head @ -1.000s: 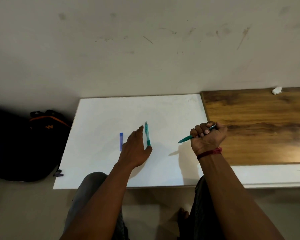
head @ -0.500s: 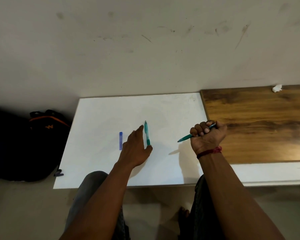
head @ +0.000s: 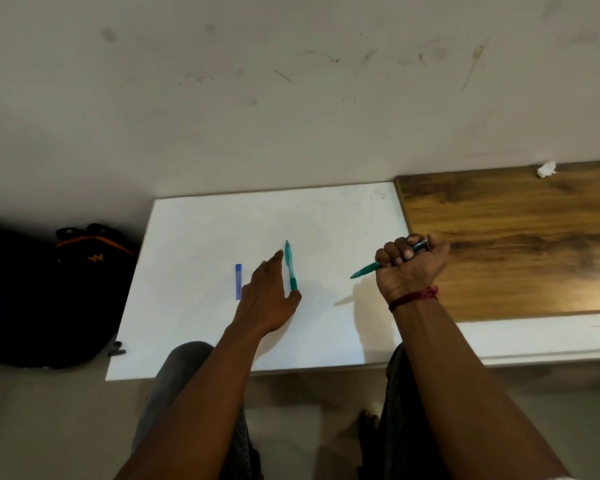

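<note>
On white board (head: 222,230), L hand (head: 269,299) flat, fingers straight, together — teal pen (head: 290,266) at its 1 o'clock, R hand (head: 409,268) fisted round second pen (head: 371,269), tip twd 8 o'clock

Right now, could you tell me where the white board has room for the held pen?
Bare: on the white board, the far strip by the wall, the left part beyond the blue stick, and the gap between the lying pen and the right hand gripping the held pen. Crowded: around the left hand.
</note>
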